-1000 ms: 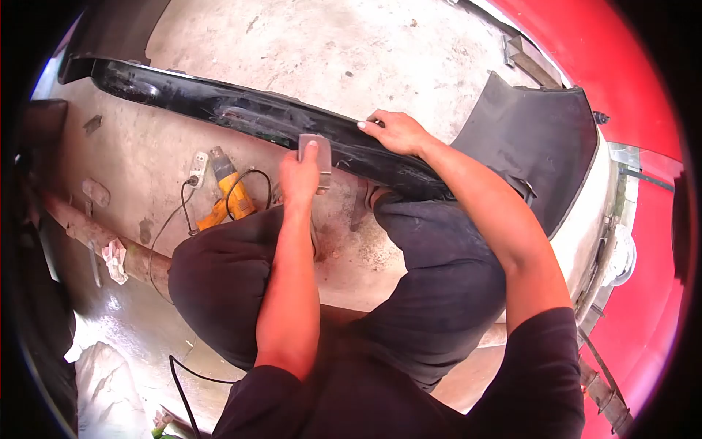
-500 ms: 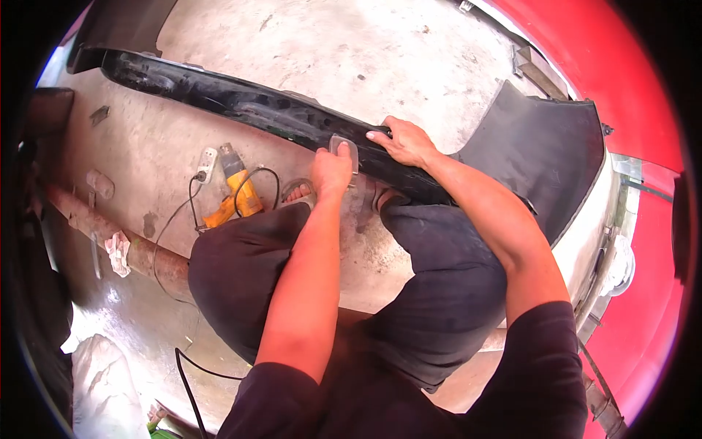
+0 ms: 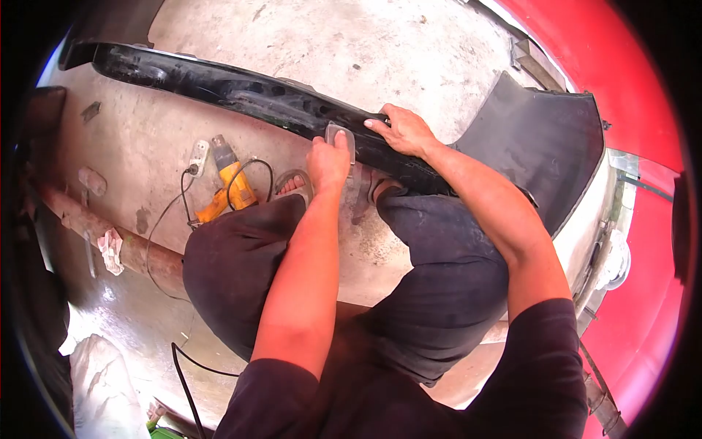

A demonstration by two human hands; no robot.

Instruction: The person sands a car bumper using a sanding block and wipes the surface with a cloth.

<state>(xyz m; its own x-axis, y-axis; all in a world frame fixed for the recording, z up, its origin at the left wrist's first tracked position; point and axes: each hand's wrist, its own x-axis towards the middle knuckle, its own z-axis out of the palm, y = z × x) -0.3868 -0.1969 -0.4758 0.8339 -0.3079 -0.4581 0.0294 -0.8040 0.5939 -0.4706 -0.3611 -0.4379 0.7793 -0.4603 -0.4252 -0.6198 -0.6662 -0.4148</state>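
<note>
A long black bumper [image 3: 219,89] lies in front of me, running from the far left to near my knees, with a broad dark end section [image 3: 537,150] rising at the right. My left hand [image 3: 327,164] is closed on a small greyish, see-through flat piece [image 3: 350,151], thumb on top, held against the bumper's near side. What exactly this piece is, I cannot make out. Farther right, my right hand [image 3: 411,134] grips the bumper's upper edge, its thumb on the face and the other fingers partly hidden behind.
A yellow heat gun [image 3: 238,183] with a black cord lies left of my foot [image 3: 292,183], beside a white power strip [image 3: 198,159]. A rusty pipe [image 3: 142,252] crosses the floor at left. Red car bodywork [image 3: 607,58] borders the right side.
The whole view has shifted slightly, with the floor objects a little up and left. Both hands keep their grips; the left has hardly moved along the bumper.
</note>
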